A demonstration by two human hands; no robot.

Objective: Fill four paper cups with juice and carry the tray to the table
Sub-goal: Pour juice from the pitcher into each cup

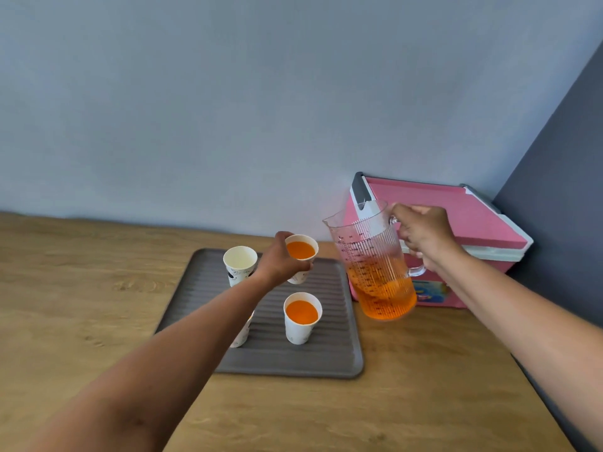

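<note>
A grey ribbed tray [329, 357] lies on the wooden counter with several white paper cups on it. My left hand [280, 261] grips the far right cup [301, 251], which holds orange juice. The near right cup [301, 318] is also full of juice. The far left cup [240, 264] is empty inside. A fourth cup [242, 336] at the near left is mostly hidden behind my left forearm. My right hand [424, 234] holds the handle of a clear ribbed pitcher [375, 265], held upright just right of the tray, orange juice in its lower part.
A pink cooler box [456, 216] with a white rim stands behind the pitcher in the corner. A pale wall runs along the back and a dark wall on the right. The wooden counter [81, 288] stretches left of the tray.
</note>
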